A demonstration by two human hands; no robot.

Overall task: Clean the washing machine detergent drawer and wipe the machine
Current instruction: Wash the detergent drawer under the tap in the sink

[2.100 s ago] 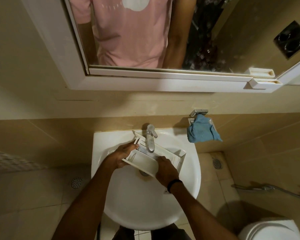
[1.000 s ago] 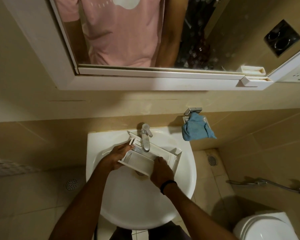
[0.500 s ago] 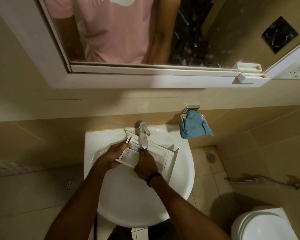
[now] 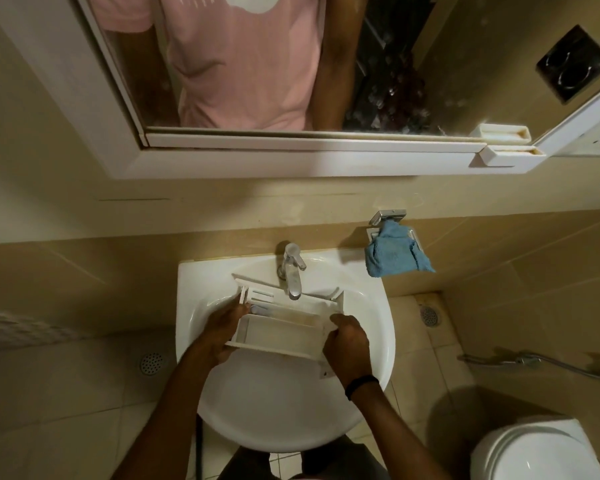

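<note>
You hold one detergent drawer (image 4: 281, 332) over one sink (image 4: 187, 282): left hand (image 4: 222, 336) grip clasps its 9 o'clock end, right hand (image 4: 347, 344) grip its 3 o'clock end. One blue cloth (image 4: 392, 254) hangs at 2 o'clock.

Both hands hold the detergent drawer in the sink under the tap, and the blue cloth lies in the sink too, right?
No: the head view shows the blue cloth hanging on the wall holder right of the tap, not in the sink. The left hand and right hand do hold the detergent drawer there.
</note>
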